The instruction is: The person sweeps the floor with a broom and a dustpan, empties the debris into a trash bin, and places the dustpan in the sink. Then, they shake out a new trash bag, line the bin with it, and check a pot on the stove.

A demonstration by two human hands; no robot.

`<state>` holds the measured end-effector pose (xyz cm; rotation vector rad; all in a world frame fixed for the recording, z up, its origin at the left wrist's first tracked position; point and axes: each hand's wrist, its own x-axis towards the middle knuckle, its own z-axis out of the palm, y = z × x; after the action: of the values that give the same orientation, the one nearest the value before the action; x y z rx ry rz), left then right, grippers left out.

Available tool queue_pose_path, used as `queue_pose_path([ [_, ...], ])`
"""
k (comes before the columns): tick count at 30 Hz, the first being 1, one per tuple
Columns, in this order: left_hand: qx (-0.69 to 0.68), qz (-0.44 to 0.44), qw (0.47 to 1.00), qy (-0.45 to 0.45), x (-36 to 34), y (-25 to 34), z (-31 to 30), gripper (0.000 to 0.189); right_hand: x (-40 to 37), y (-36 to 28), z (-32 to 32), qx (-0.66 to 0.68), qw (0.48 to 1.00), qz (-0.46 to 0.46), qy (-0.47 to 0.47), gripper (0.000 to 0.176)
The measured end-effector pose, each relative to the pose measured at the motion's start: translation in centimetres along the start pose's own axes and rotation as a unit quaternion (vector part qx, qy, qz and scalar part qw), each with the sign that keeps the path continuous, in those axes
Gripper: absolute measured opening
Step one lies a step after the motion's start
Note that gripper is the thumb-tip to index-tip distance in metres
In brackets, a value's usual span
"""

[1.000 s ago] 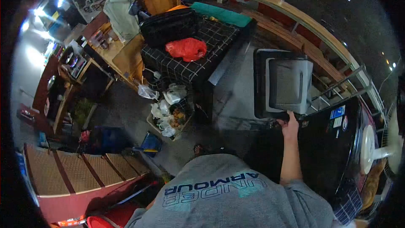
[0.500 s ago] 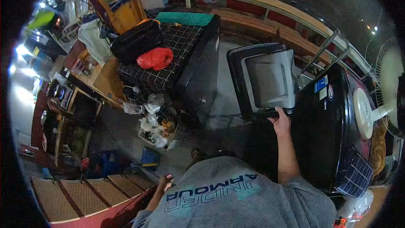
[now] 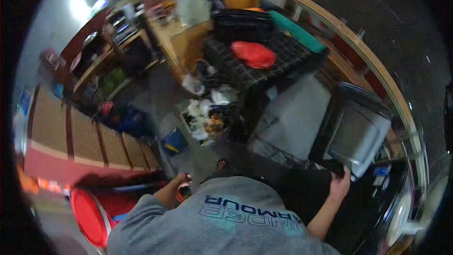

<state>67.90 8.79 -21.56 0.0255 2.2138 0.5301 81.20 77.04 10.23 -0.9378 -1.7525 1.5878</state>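
My right hand (image 3: 339,187) is at the lower edge of a black-framed lid (image 3: 355,138) with a see-through panel, its thumb and fingers on the rim. The lid stands tilted beside a glossy black appliance (image 3: 365,193), which is partly cut off by blur. My left hand (image 3: 179,180) is low beside my body with its fingers curled. Something small and dark shows at its fingertips, too blurred to name.
A table with a black checked cloth (image 3: 288,61) carries a red bag (image 3: 253,55) and a black bag (image 3: 243,24). Below it is a bin (image 3: 207,140) of plastic bags and litter. A red round stool-like object (image 3: 88,217) and a woven bench (image 3: 85,130) stand at left.
My view has swung to the left, so the table, lid and appliance sit further right. My right hand stays at the lid's edge. The red round object has come into view at lower left.
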Motion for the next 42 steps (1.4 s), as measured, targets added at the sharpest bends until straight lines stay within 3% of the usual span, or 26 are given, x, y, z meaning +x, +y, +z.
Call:
queue_pose_path([
  [1,0.005,0.006,1.0,0.013,-0.1,-0.6,0.3,0.036,0.5,-1.8,0.6,0.265,0.958,0.093,0.051,0.035],
  [4,-0.01,0.059,0.996,0.071,-0.8,-3.2,3.0,0.036,4.0,-1.8,-0.3,0.239,0.97,0.029,0.046,0.039],
  [5,-0.018,0.086,0.992,0.095,-1.1,-4.1,4.4,0.036,4.2,-3.4,0.0,0.023,0.996,-0.085,-0.03,0.039],
  [6,-0.024,0.106,0.986,0.124,-2.2,-4.9,5.6,0.036,4.4,-5.1,0.4,-0.278,0.93,-0.24,-0.033,0.04],
  [7,-0.03,0.125,0.98,0.154,-3.4,-5.7,6.8,0.037,4.6,-6.8,0.7,-0.435,0.818,-0.376,0.013,0.042],
  [9,0.083,0.067,0.987,0.119,-6.0,-6.2,9.6,0.037,5.3,-10.0,3.3,-0.366,0.891,-0.27,-0.009,0.048],
  [10,0.055,0.039,0.989,0.133,-8.0,-7.3,11.9,0.037,3.9,-13.5,6.5,-0.358,0.887,-0.289,-0.046,0.048],
  [11,0.016,0.069,0.979,0.191,-9.6,-8.3,14.5,0.029,0.4,-17.7,9.7,-0.517,0.829,-0.213,-0.028,0.049],
  [13,0.059,-0.049,0.988,0.131,-14.2,-6.0,15.0,0.024,-1.9,-19.6,13.6,-0.657,0.737,-0.16,-0.015,0.051],
  [14,0.04,-0.065,0.987,0.142,-16.1,-6.1,16.5,0.024,-1.8,-19.2,15.0,-0.536,0.825,-0.168,-0.053,0.052],
  [15,0.052,-0.095,0.992,0.065,-17.8,-6.2,17.7,0.026,-2.0,-18.7,16.4,-0.404,0.895,-0.167,-0.091,0.053],
  [16,0.063,-0.12,0.991,-0.013,-19.1,-6.3,18.7,0.03,-1.5,-18.1,17.9,-0.264,0.943,-0.157,-0.131,0.054],
  [17,0.047,-0.126,0.991,-0.001,-20.5,-6.7,20.0,0.03,-1.1,-17.2,19.1,-0.117,0.969,-0.14,-0.169,0.056],
  [18,-0.057,-0.193,0.979,0.018,-21.8,-7.2,21.5,0.034,-0.5,-16.2,20.3,0.031,0.972,-0.113,-0.205,0.057],
  [19,-0.16,-0.254,0.953,0.034,-22.7,-7.2,22.5,0.038,0.0,-15.2,22.1,-0.225,0.919,-0.208,-0.247,0.059],
  [20,-0.174,-0.258,0.949,0.042,-23.4,-7.2,23.3,0.038,-0.6,-14.9,23.9,-0.44,0.799,-0.325,-0.25,0.062],
  [21,-0.189,-0.256,0.945,0.076,-24.1,-7.2,24.0,0.038,-1.6,-14.1,25.8,-0.315,0.871,-0.24,-0.291,0.062],
  [23,-0.215,-0.259,0.935,0.112,-24.9,-8.0,25.6,0.038,-7.4,-14.7,29.1,-0.185,0.91,-0.153,-0.337,0.063],
  [26,-0.299,-0.281,0.9,0.147,-25.1,-9.3,28.0,0.038,-18.3,-15.2,33.3,-0.093,0.874,-0.08,-0.47,0.063],
  [29,-0.333,-0.242,0.875,0.255,-29.0,-9.4,27.6,0.036,-28.9,-14.4,36.4,0.015,0.871,0.096,-0.481,0.058],
  [31,-0.384,-0.226,0.827,0.343,-31.2,-10.9,29.2,0.036,-35.9,-14.5,37.6,0.026,0.775,0.077,-0.627,0.053],
  [34,-0.379,-0.3,0.802,0.35,-35.6,-12.9,31.7,0.036,-47.7,-15.7,37.7,0.035,0.675,0.082,-0.733,0.05],
  [36,-0.42,-0.305,0.786,0.336,-38.4,-14.8,34.5,0.036,-52.7,-14.9,38.7,-0.031,0.662,0.069,-0.745,0.042],
  [38,-0.384,-0.347,0.8,0.305,-39.8,-15.6,37.9,0.036,-57.6,-14.1,38.5,-0.01,0.582,0.078,-0.809,0.038],
  [39,-0.397,-0.352,0.791,0.304,-40.5,-15.9,39.3,0.036,-60.3,-13.9,38.3,-0.02,0.581,0.074,-0.81,0.038],
  [42,-0.419,-0.397,0.741,0.343,-43.2,-14.9,42.2,0.038,-67.4,-13.5,37.3,-0.016,0.468,0.081,-0.88,0.036],
])
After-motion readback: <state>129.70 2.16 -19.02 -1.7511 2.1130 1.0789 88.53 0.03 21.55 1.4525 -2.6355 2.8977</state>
